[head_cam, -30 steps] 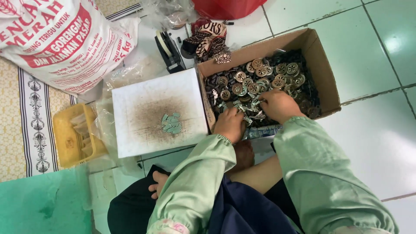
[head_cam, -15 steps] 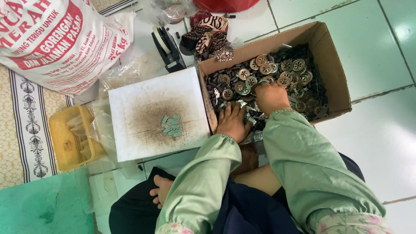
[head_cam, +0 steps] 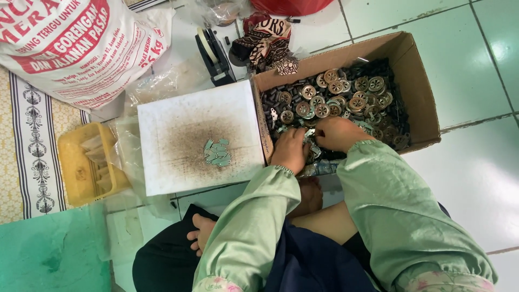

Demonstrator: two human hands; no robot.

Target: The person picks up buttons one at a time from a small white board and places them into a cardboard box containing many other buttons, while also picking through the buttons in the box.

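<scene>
Because the box (head_cam: pixel 416 70) brims with round metal discs (head_cam: pixel 346 94) and dark bits, a careless rake could spill parts over its near wall onto the floor. On the board (head_cam: pixel 184 130) at left, the flat tabs (head_cam: pixel 218 153) lie loose; a sleeve could scatter them. Both the left hand (head_cam: pixel 290 150) and the right hand (head_cam: pixel 338 133) dig among small parts at the near edge, fingers curled; whether they pinch anything I cannot tell.

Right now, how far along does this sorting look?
Early, it seems. Done so far: only a small cluster of flat pale metal pieces lies on the stained white board. In hand: the left hand and right hand are both down in the cardboard box, picking among the parts; what they grip is hidden. Left: the box still holds a big heap of round metal discs and dark small parts.
</scene>
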